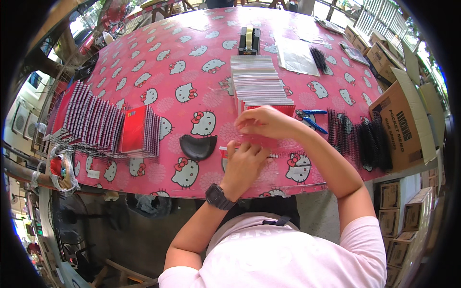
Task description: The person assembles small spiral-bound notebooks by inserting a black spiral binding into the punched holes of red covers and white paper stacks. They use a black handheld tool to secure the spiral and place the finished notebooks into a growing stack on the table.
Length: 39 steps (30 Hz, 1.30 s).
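Observation:
My left hand (246, 164), with a black watch on its wrist, lies with bent fingers on a red notebook (223, 152) near the table's front edge. A thin spiral coil (284, 155) runs out to the right from beneath it. Just beyond, my right hand (261, 122) hangs over the work with its fingers curled together. Whatever those fingertips hold is hidden. Past it stands a long stack of unbound notebooks (257, 79) with a red cover (283, 110) at the near end. Blue-handled pliers (314, 120) lie right of my right hand.
Bound spiral notebooks (86, 115) stand in a row at the left, with a red-covered one (134, 129) beside them. A black curved pad (198, 147) lies near my left hand. Black coils (372, 144) pile up by a cardboard box (403, 125). A tape dispenser (249, 41) stands behind.

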### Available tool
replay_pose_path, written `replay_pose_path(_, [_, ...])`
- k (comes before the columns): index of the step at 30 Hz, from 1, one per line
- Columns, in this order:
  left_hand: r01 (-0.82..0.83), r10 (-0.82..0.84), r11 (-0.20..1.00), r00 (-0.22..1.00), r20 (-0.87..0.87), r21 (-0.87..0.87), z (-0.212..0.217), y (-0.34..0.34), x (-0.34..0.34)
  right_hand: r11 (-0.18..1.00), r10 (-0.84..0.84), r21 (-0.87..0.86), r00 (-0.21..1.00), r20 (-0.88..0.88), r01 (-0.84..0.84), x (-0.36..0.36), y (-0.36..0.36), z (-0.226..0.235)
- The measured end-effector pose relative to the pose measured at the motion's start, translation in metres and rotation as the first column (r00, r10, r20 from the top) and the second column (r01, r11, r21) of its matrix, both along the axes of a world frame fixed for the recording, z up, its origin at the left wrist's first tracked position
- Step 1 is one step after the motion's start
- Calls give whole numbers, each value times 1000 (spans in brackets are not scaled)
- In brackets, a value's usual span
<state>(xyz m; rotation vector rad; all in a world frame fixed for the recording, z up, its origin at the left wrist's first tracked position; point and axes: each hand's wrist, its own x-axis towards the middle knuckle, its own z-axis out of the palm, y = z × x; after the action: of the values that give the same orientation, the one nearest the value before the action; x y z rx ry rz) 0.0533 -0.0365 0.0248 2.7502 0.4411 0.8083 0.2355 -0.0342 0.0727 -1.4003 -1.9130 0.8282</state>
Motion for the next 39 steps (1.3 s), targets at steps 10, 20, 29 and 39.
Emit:
replay_pose_path(10, [17,-15,999,999,53,-35,30,-16,-69,999,-31,15,988,153,29,-82,64,-63])
replay_pose_path(20, [61,-55,996,994,90,-71,41,-17,-60,967,-194,-84,907,375,242,21,-90,-28])
replay_pose_path(29, [27,-32,998,997,-72,-63,11,-4,-48,870,-490,231,812,317,435,-15,-129,-70])
replay_pose_path(39, [-31,28,999,997,-74,-42,11,-10,-37,909,-415,-238,686,-598,343,25,-144,-58])
